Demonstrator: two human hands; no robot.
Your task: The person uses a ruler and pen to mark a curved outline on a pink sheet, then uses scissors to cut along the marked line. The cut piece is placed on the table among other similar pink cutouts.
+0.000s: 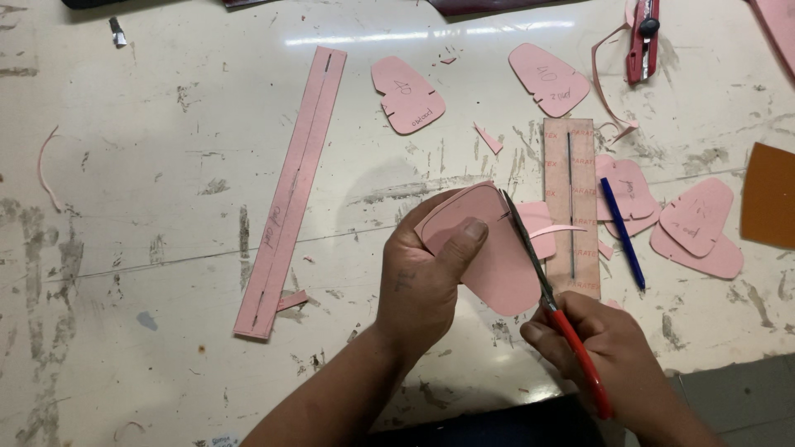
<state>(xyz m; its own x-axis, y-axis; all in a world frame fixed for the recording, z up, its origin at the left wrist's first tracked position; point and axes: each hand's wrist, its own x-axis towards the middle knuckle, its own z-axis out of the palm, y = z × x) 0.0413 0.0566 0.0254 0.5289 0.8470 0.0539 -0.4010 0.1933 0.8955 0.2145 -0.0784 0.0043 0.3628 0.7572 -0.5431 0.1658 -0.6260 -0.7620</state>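
Observation:
My left hand (422,277) grips a rounded pink card pattern piece (497,265), thumb pressed on its face, just above the worn white table (166,207). My right hand (613,356) holds red-handled scissors (542,281). Their dark blades point up and away and bite into the piece's upper right edge. A thin pink sliver (559,229) curls off to the right of the blades.
A long pink strip (290,190) lies to the left. Cut pink shapes (407,95) (548,79) rest further back, with more (696,223) at the right. A slotted card template (571,207), a blue pen (623,232), a red utility knife (643,41) and a brown piece (770,194) are nearby.

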